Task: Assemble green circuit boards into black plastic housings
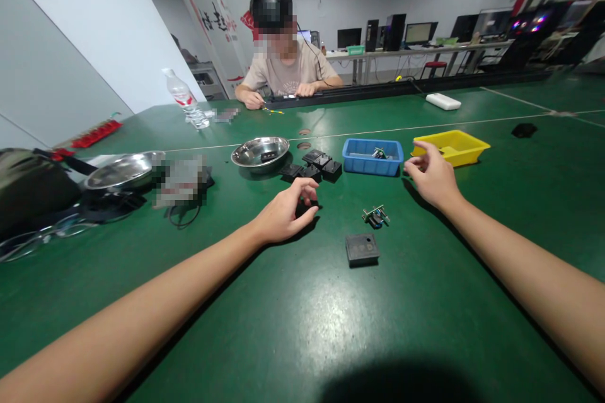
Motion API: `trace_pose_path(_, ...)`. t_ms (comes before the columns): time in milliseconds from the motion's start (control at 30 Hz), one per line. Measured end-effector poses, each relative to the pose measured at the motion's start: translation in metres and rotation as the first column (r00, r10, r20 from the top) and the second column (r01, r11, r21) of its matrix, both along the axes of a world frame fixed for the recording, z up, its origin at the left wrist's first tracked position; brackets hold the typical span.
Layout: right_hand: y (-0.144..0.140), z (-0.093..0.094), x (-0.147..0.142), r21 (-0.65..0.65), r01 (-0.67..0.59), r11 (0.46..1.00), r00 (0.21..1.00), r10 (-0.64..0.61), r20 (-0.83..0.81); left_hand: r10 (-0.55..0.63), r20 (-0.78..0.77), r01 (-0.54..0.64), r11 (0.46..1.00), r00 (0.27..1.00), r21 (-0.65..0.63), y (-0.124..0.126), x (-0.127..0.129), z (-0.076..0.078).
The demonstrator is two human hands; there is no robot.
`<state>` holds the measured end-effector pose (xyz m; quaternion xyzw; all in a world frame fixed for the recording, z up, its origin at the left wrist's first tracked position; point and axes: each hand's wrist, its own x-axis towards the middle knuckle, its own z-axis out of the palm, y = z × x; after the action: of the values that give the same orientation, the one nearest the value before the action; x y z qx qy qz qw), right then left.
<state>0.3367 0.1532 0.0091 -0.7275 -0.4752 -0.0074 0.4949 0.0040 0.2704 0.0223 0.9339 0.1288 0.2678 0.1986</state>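
Note:
My left hand (pixel 286 210) rests on the green table (pixel 302 321), its fingers curled around a small black block (pixel 307 207) that is mostly hidden. My right hand (pixel 431 174) hovers between the blue bin (pixel 372 156) and the yellow tray (pixel 451 146), fingers apart, holding nothing. Between my hands lie a small metal-and-blue component (pixel 375 216) and a flat grey square part (pixel 362 248). A cluster of black blocks (pixel 316 164) sits just beyond my left hand.
A steel bowl (pixel 259 152) holds one dark piece; another steel bowl (pixel 123 170) and a dark bag (pixel 28 185) are at left. A water bottle (pixel 185 100) stands farther back. A person (pixel 283 53) sits across the table. A white box (pixel 443 101) lies far right.

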Motion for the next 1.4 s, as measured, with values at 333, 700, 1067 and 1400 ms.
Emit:
trace_pose_path(333,-0.008,-0.005,0.051,-0.155,0.405,0.901,0.913,-0.390,0.121,0.012,-0.020,-0.012,1.000,1.000,0.006,-0.002,0.000,0.004)
trace_pose_path(700,-0.014,0.015,0.026,-0.049,0.221,0.974,0.928,-0.194,0.319,0.002,-0.010,-0.001,0.999,1.000,0.033,0.001,-0.001,0.004)
trace_pose_path(1067,-0.018,0.018,-0.055,-0.116,-0.481,0.869,0.523,0.390,0.758,-0.058,0.051,0.045,0.974,0.997,0.224,-0.003,0.001,0.003)
trace_pose_path(1400,-0.024,0.023,-0.081,-0.131,-0.581,0.803,0.463,0.458,0.759,-0.053,0.087,0.030,0.967,0.995,0.253,-0.011,0.005,0.003)
